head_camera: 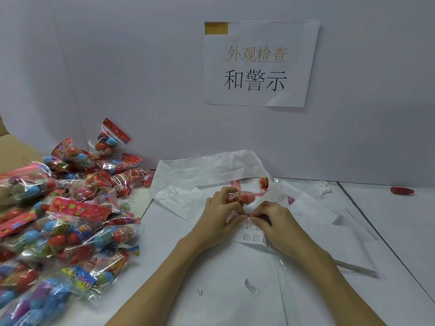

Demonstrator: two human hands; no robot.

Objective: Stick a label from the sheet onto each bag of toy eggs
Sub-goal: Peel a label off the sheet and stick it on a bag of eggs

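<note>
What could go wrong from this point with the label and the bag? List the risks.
1. Both hands crowd the label sheet: the right hand pinches at its top edge beside the left hand, so a peeled label could fold onto itself.
2. The left hand also grips a bag of toy eggs loosely; it may slip.
3. A loose label lying nearer the person suggests labels can stray.

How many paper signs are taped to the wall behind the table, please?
1: the paper sign hangs on the wall, upper right of centre, above both hands, its top-left corner held by yellow tape. None looks hidden.
</note>
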